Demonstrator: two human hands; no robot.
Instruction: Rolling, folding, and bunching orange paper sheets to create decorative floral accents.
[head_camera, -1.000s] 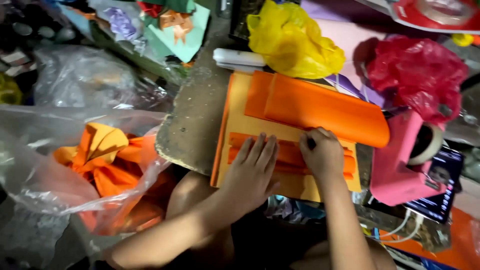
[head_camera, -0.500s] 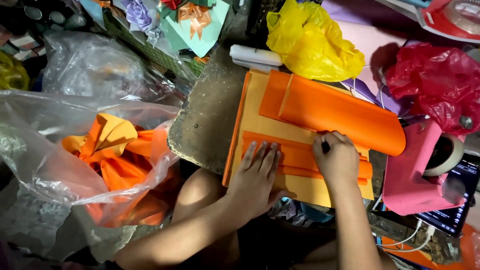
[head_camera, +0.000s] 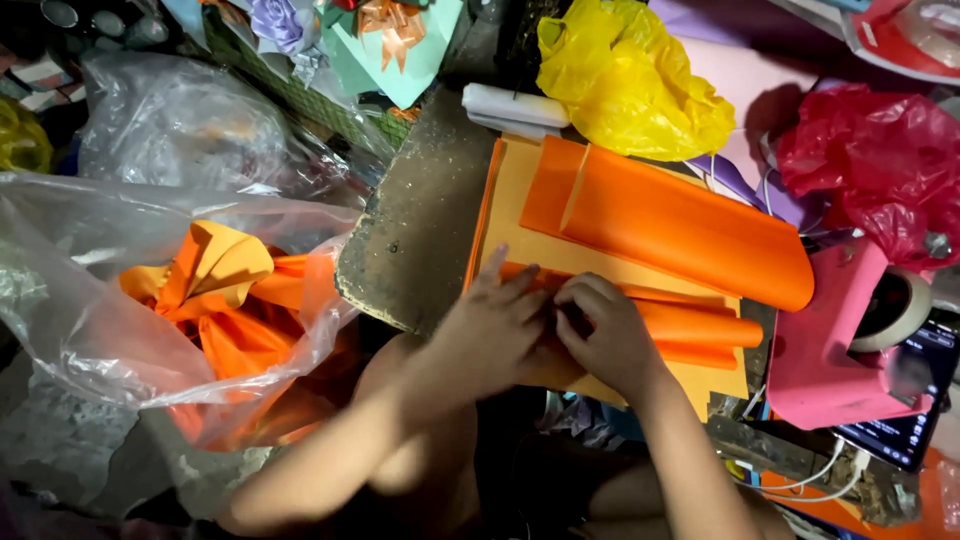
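Note:
A stack of orange paper sheets (head_camera: 520, 215) lies on a worn grey work board (head_camera: 420, 230). On top rests a large curled orange sheet (head_camera: 680, 225). Below it a narrow orange paper strip (head_camera: 690, 325) is partly rolled into a tube. My left hand (head_camera: 490, 330) and my right hand (head_camera: 605, 335) meet at the strip's left end, fingers curled and pinching its folded edge. The strip's left end is hidden under my fingers.
A clear plastic bag (head_camera: 150, 330) holding folded orange paper bows (head_camera: 225, 290) sits at left. A yellow plastic bag (head_camera: 630, 85) and a red one (head_camera: 880, 170) lie at the back. A pink tape dispenser (head_camera: 830, 340) stands right, beside a phone (head_camera: 900, 430) with white cables.
Both hands lay flat and apart on the orange strip; they have come together at its left end and now pinch it, and the strip has curled into a roll.

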